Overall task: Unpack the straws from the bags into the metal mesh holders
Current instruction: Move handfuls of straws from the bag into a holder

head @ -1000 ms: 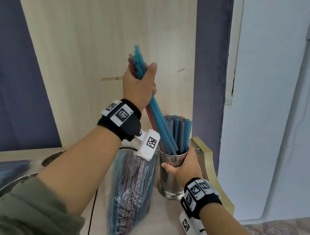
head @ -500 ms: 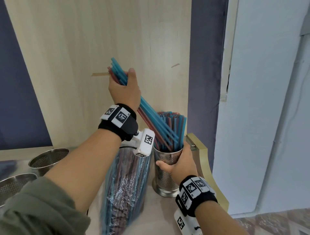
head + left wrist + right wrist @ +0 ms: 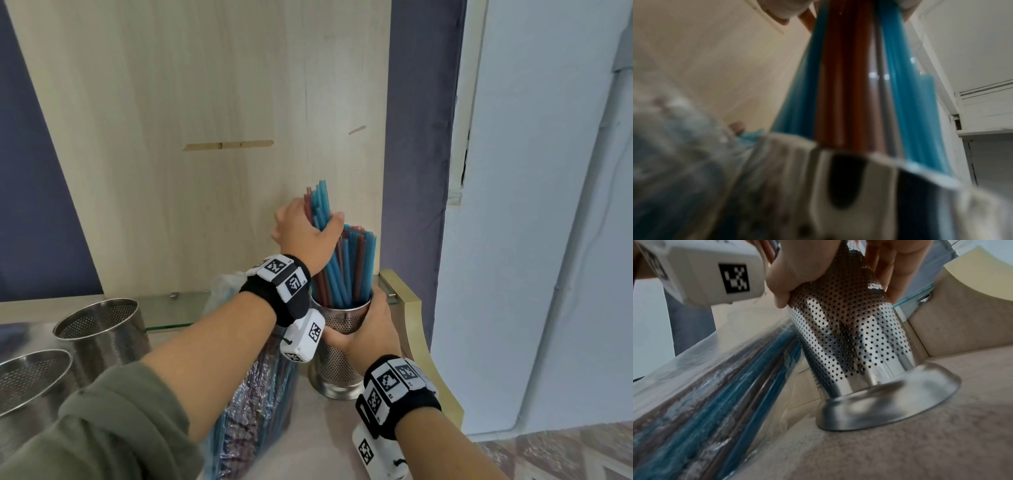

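My left hand (image 3: 305, 233) grips a bunch of blue and red straws (image 3: 320, 205) whose lower ends stand inside the metal mesh holder (image 3: 337, 346). The same straws (image 3: 849, 81) fill the blurred left wrist view. That holder stands on the counter at the right, packed with blue and red straws (image 3: 359, 260). My right hand (image 3: 371, 329) is wrapped round the holder's upper wall; in the right wrist view its fingers (image 3: 789, 272) clasp the perforated holder (image 3: 855, 340). A clear bag of straws (image 3: 253, 411) leans just left of the holder, also the bag (image 3: 715, 386).
Two more mesh holders (image 3: 102, 329) (image 3: 30, 380) stand at the left of the counter. A wooden panel (image 3: 205, 137) rises behind. The counter's gold rim (image 3: 414, 308) curves round just right of the held holder, with a white wall beyond.
My left hand has dropped down and to the right, swinging the tilted bunch of straws upright and sinking its lower ends into the holder. The right hand kept its hold.
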{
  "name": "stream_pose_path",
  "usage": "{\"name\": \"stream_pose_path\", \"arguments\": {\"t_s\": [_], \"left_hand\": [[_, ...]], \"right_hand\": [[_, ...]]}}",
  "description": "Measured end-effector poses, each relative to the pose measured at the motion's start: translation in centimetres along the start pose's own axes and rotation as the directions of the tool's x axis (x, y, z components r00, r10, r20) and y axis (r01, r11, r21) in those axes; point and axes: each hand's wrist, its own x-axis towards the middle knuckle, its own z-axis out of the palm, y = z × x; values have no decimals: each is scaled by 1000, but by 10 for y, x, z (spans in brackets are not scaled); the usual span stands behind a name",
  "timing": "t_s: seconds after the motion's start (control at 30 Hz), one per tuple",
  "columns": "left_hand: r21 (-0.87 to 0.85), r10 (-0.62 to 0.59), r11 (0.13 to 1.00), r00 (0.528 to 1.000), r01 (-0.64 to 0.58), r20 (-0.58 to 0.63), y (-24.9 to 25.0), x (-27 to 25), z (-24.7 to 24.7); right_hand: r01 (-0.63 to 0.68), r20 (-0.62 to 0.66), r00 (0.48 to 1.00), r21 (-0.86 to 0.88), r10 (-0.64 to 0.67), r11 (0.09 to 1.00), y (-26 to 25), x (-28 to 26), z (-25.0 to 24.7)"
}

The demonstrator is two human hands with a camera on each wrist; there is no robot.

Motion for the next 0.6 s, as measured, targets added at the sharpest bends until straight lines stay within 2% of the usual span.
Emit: {"name": "stream_pose_path", "arguments": {"t_s": [0.07,0.2,0.23,0.3,0.37,0.43,0.47,0.5,0.6], "left_hand": [[65,-50,997,996,45,77,-12,-1,0],[22,-53,999,980,49,192,-14,-6,-4],[11,-3,1000,982,1,188,-12,-6,-7],[-7,171,985,974,-172,151,-10,-3,-13],[67,381,916,909,-396,170,-8,2,-19],[156,524,805,810,-572,265,-8,2,-20],[172,558,768,777,-617,291,-11,0,-20],[176,568,755,763,-632,307,-13,-3,-21],[160,554,752,744,-640,372,-22,-12,-26]], "right_hand": [[6,-3,1000,-19,-6,1000,0,0,-2],[12,-6,1000,-30,-12,999,0,0,-2],[12,-10,1000,-25,-12,1000,0,1,-2],[12,-19,1000,-12,-12,1000,1,2,-1],[14,-23,1000,-3,-14,1000,2,2,0],[20,-22,1000,-2,-20,1000,2,2,0],[21,-22,1000,-2,-21,1000,3,2,0],[22,-22,1000,-3,-22,1000,3,2,0],[31,-22,999,-1,-31,1000,2,2,0]]}}
